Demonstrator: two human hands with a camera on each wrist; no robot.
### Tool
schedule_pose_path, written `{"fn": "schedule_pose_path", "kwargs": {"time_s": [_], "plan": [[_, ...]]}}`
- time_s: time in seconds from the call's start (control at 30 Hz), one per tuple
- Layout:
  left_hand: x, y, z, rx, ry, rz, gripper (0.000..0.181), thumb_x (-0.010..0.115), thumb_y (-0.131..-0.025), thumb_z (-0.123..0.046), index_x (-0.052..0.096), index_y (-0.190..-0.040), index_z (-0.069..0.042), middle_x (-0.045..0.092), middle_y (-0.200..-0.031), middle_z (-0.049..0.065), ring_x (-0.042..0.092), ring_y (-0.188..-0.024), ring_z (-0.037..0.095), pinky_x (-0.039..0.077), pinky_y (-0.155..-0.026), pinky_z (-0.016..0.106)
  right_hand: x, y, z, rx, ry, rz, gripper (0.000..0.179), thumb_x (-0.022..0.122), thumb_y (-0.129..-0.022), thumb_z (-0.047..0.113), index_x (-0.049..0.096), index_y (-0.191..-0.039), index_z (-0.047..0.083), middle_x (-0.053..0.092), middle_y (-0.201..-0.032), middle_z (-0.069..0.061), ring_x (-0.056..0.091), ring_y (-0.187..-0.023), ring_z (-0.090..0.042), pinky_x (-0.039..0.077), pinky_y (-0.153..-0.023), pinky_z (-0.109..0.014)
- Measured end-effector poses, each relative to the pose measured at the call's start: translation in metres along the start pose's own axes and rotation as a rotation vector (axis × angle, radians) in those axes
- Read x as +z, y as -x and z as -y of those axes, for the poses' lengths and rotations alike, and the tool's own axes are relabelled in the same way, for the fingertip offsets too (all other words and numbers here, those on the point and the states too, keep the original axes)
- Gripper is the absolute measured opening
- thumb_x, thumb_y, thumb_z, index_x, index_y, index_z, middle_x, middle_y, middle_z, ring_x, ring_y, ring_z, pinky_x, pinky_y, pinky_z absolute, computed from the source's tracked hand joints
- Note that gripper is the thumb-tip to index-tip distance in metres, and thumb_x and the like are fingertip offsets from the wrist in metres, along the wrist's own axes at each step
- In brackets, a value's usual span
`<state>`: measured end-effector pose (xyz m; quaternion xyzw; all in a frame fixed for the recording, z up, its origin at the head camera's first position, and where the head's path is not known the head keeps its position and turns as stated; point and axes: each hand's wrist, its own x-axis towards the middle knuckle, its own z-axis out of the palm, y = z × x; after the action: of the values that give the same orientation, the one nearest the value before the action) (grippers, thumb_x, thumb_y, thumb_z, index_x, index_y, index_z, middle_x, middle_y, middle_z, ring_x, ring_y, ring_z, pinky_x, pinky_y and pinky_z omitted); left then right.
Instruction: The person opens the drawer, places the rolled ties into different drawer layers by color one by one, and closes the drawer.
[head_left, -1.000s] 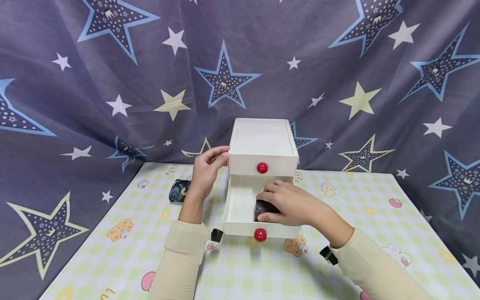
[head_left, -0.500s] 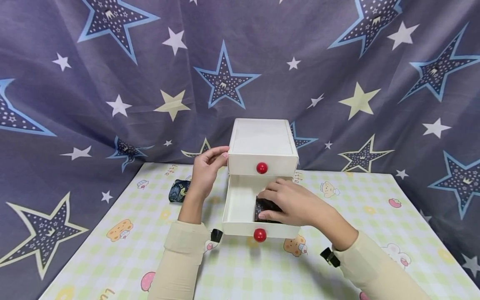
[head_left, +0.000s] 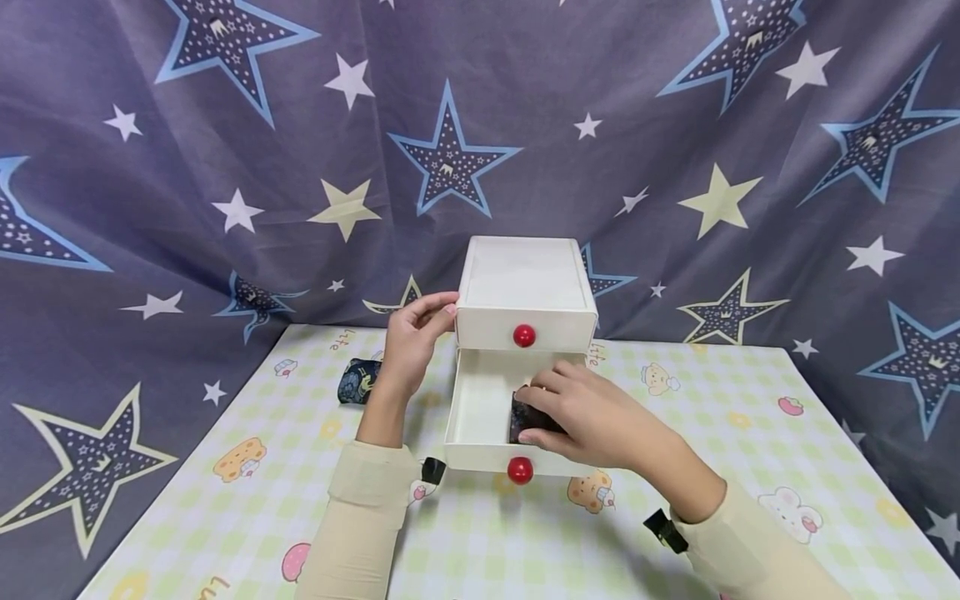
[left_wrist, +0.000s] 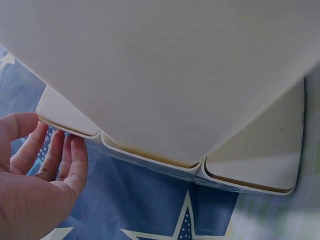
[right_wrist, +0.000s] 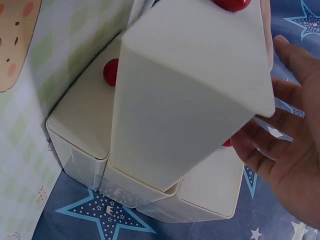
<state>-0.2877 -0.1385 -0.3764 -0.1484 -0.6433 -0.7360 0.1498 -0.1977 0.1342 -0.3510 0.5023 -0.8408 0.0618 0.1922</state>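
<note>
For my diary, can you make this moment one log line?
left hand: touching cabinet | right hand: on dark item in open middle drawer | patterned bundle: on table

Drawer unit: planted on the desk, backed by the curtain.
Pulled-out drawer: occupied near its front by an item.
Bundle: spotted left of the unit.

Tabletop: green-and-white check, cartoon prints all over!
White drawer unit: standing upright here, one drawer out.
Dark patterned bundle: lying to its left.
</note>
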Motion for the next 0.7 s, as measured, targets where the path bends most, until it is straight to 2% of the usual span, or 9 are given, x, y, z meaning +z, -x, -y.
{"fn": "schedule_pose_path", "kwargs": {"time_s": [0.13, 0.2, 0.37, 0.47, 0.7], "plan": [[0.000, 0.001, -0.001, 0.000, 0.008, -0.002, 0.029, 0.069, -0.098, -0.007, 0.069, -0.124, 0.006, 0.072, -0.103, 0.003, 0.067, -0.088, 0.015, 0.057, -0.087, 0.031, 0.001, 0.004, 0.004, -0.017, 0.004, -0.019, 0.042, 0.071, -0.097, 0.042, 0.070, -0.123, 0.010, 0.067, -0.109, -0.001, 0.057, -0.095, -0.020, 0.051, -0.085, -0.036], [0.001, 0.001, -0.001, 0.001, 0.012, -0.002, 0.029, 0.069, -0.098, -0.007, 0.069, -0.124, 0.006, 0.072, -0.103, 0.003, 0.067, -0.088, 0.015, 0.057, -0.086, 0.030, 0.002, 0.005, 0.005, -0.022, 0.004, -0.026, 0.042, 0.072, -0.096, 0.042, 0.070, -0.123, 0.010, 0.066, -0.109, -0.001, 0.057, -0.095, -0.020, 0.052, -0.085, -0.037], [0.000, 0.001, -0.001, -0.004, 0.008, 0.002, 0.030, 0.069, -0.098, -0.007, 0.068, -0.125, 0.006, 0.071, -0.104, 0.002, 0.067, -0.089, 0.015, 0.056, -0.092, 0.041, 0.007, 0.009, 0.008, -0.044, 0.010, -0.047, 0.041, 0.076, -0.094, 0.038, 0.069, -0.124, 0.010, 0.067, -0.113, -0.002, 0.058, -0.099, -0.021, 0.051, -0.089, -0.038], [0.000, 0.002, -0.001, -0.004, 0.009, 0.001, 0.030, 0.069, -0.098, -0.007, 0.068, -0.125, 0.006, 0.071, -0.104, 0.003, 0.067, -0.089, 0.015, 0.056, -0.092, 0.042, 0.010, 0.010, 0.011, -0.066, 0.019, -0.062, 0.041, 0.078, -0.091, 0.036, 0.069, -0.123, 0.011, 0.067, -0.114, -0.002, 0.058, -0.102, -0.022, 0.051, -0.092, -0.039], [0.001, 0.001, -0.002, 0.012, 0.003, -0.006, 0.030, 0.070, -0.098, -0.007, 0.069, -0.124, 0.006, 0.071, -0.104, 0.002, 0.066, -0.089, 0.014, 0.057, -0.083, 0.025, 0.015, 0.015, 0.020, -0.120, 0.043, -0.093, 0.041, 0.082, -0.088, 0.032, 0.069, -0.121, 0.012, 0.065, -0.115, -0.001, 0.056, -0.102, -0.022, 0.051, -0.091, -0.039]]}}
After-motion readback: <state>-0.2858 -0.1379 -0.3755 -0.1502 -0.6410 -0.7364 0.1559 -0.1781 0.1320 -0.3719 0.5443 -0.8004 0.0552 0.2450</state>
